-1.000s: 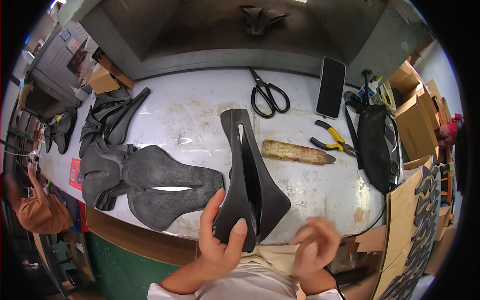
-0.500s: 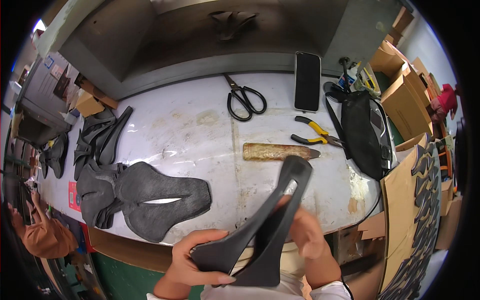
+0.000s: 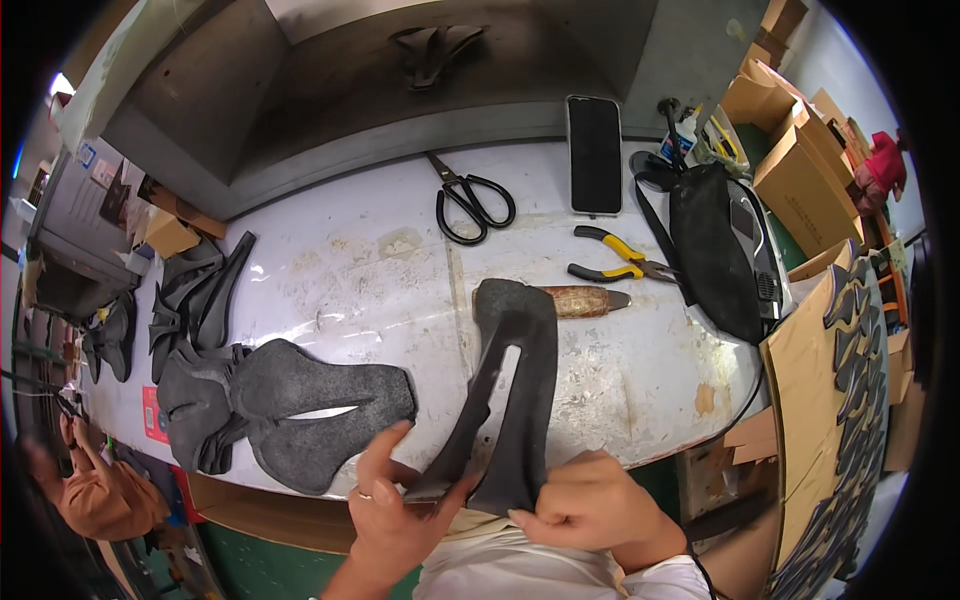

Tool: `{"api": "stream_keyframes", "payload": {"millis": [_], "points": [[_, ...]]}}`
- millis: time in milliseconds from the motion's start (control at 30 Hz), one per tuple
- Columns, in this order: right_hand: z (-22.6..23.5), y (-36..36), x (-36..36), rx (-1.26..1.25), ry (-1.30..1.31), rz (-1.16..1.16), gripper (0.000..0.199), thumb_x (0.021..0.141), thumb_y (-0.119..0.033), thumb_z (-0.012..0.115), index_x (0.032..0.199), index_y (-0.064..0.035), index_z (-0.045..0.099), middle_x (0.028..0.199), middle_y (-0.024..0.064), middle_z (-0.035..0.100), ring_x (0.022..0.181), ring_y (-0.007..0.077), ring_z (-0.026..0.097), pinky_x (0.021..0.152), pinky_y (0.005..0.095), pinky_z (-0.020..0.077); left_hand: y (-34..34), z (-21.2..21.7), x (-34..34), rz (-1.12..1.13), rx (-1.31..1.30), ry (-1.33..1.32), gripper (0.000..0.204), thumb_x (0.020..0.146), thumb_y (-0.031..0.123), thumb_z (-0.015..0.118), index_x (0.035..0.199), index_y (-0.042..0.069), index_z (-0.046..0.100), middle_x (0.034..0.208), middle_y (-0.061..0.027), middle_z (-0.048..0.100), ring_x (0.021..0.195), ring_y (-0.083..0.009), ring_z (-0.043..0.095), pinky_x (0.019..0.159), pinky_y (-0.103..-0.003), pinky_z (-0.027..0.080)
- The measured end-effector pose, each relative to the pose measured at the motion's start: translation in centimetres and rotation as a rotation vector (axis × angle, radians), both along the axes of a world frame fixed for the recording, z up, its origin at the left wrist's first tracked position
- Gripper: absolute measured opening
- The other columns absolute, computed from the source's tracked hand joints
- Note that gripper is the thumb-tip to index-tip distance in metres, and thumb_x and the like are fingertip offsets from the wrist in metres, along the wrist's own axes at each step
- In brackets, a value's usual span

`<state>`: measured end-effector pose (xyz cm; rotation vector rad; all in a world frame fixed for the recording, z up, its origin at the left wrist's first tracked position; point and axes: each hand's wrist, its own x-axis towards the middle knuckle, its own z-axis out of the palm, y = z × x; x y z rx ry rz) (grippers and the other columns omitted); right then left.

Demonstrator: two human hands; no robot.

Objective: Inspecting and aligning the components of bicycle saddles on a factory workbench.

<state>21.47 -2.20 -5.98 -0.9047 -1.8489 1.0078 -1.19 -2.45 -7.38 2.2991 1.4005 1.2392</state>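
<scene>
In front of me is a black bicycle saddle cover (image 3: pixel 535 400), its narrow nose pointing away and a long slot down its middle. My right hand (image 3: pixel 595 505) pinches its near right edge, fingers curled. Around the near left wing is my left hand (image 3: pixel 395 515), thumb against the cover and index finger stretched out. A wooden-handled blunt tool (image 3: pixel 590 300) lies partly hidden behind the nose. To the left, another dark saddle cover (image 3: pixel 320 405) with a slit lies flat beside a stack of similar covers (image 3: pixel 195 400).
Black-handled scissors (image 3: pixel 470 205), yellow-and-black pliers (image 3: pixel 620 255), a phone (image 3: pixel 595 155) and a black pouch (image 3: pixel 710 250) lie farther back. A grey metal booth (image 3: pixel 400 130) borders the table. Cardboard boxes (image 3: pixel 805 190) stand right. Another person (image 3: pixel 110 495) is at far left.
The saddle cover has swung left and its nose now covers part of the wooden-handled tool. My right hand has moved from the slot to the near right edge; my left index finger has lifted.
</scene>
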Motion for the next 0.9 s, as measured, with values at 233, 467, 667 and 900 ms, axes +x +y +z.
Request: {"api": "stream_keyframes", "payload": {"millis": [233,467,667,900], "points": [[0.0,-1.4,-2.6,0.275,0.223,0.029,0.023,0.079,-0.010,0.075,0.068,-0.0071,0.055,0.064,0.0029,0.054,0.042,0.0191,0.046,0.040,0.0306,0.0414,0.4,-1.0,-0.2,0.018,-0.497,-0.452,0.070,0.075,0.002,0.073,0.137,0.000,0.042,0.112,-0.0122,0.059,0.090,-0.0186,0.059,0.076,-0.032,0.050],[-1.7,0.4,-2.7,-0.355,0.291,-0.141,0.042,0.091,-0.037,0.062,0.101,0.0033,0.059,0.083,0.0077,0.062,0.070,0.0154,0.057,0.067,0.0258,0.0447,-1.7,-1.2,0.9,-0.177,-1.079,-1.197,0.062,0.089,0.025,0.063,0.140,-0.001,0.039,0.108,-0.0071,0.059,0.103,-0.0149,0.057,0.093,-0.029,0.044],[-1.2,-0.4,-4.2,-0.239,0.017,-0.262,0.017,0.086,-0.009,0.071,0.078,-0.0038,0.057,0.052,0.0076,0.054,0.042,0.0132,0.054,0.041,0.0273,0.0378,-1.1,-1.0,0.9,-0.369,-1.211,-1.434,0.070,0.082,0.011,0.072,0.143,0.003,0.037,0.111,-0.0043,0.061,0.109,-0.0141,0.058,0.097,-0.030,0.044],[-1.0,-0.1,-3.5,-0.164,-0.020,-0.303,0.016,0.088,-0.012,0.070,0.080,-0.0046,0.058,0.055,0.0074,0.056,0.045,0.0126,0.055,0.043,0.0271,0.0393,-1.7,1.1,2.2,-0.325,-1.258,-1.301,0.069,0.086,0.007,0.065,0.146,0.002,0.031,0.146,-0.0130,0.041,0.134,-0.0216,0.041,0.111,-0.038,0.032]]}}
